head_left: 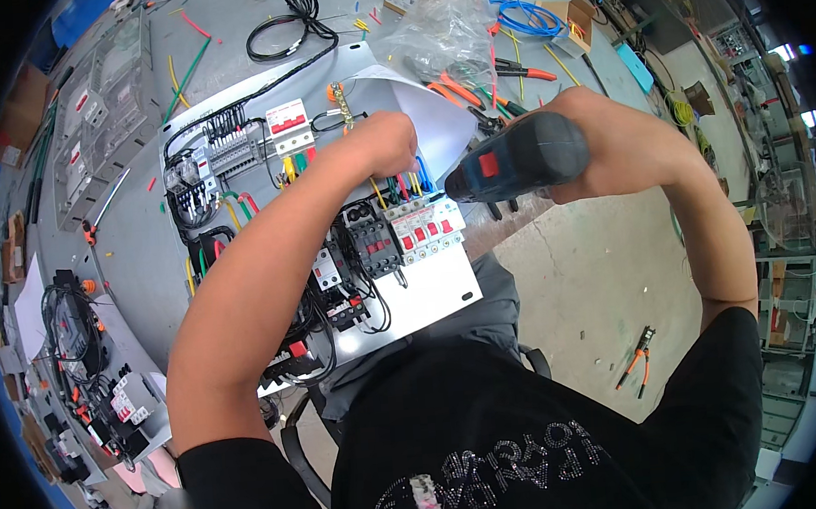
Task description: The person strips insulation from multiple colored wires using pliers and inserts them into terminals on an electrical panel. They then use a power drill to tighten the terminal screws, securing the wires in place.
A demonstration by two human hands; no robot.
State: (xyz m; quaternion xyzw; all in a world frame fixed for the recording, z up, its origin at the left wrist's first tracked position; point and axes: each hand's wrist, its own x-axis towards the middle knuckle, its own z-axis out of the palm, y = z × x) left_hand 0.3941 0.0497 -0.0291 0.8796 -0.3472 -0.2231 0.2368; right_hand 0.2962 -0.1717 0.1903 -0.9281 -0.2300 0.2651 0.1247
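My right hand (pixel 599 147) is wrapped round a dark cordless power screwdriver (pixel 524 159) with a red switch. Its front end points left, near the row of small circuit breakers (pixel 425 227) with red levers. My left hand (pixel 389 144) is closed just above those breakers, over red, yellow and blue wires (pixel 419 180); its fingertips and whatever they pinch are hidden. Both are over a white mounting plate (pixel 421 306) bearing black contactors (pixel 369 238), a terminal block (pixel 232 153) and a larger breaker (pixel 288 126) with a red lever. My left forearm covers part of the plate.
Orange-handled pliers (pixel 458 88) and a clear plastic bag (pixel 440 35) lie behind the plate. Coiled black cable (pixel 293 26) and blue wire (pixel 533 19) are farther back. Clear covers (pixel 105 115) stand left. An orange-handled tool (pixel 636 363) lies on the floor. A cigarette (pixel 428 504) juts in below.
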